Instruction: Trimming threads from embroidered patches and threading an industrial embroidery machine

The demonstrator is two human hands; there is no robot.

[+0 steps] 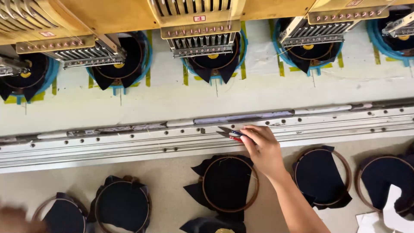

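Head view: at the near edge of the beige bench (pixel 172 185), round brown wooden hoops holding dark navy fabric (pixel 228 183) lie flat, beside a blurred left hand (pixel 15 218) whose grip cannot be told. Farther on, the right hand (pixel 263 146), fingers curled together, pinches small red-handled thread snips (pixel 228 133) over the grey metal rail (pixel 129 140). Beyond, blue hoops with dark fabric (pixel 213 60) sit under the yellow embroidery heads (pixel 200 26).

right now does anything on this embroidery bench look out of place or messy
Nothing looks damaged or spilled. The right hand holds small thread snips on the metal rail. The hooped dark fabric pieces lie unevenly, one overlapping another at the bottom edge. The left hand is only a blur at the corner.
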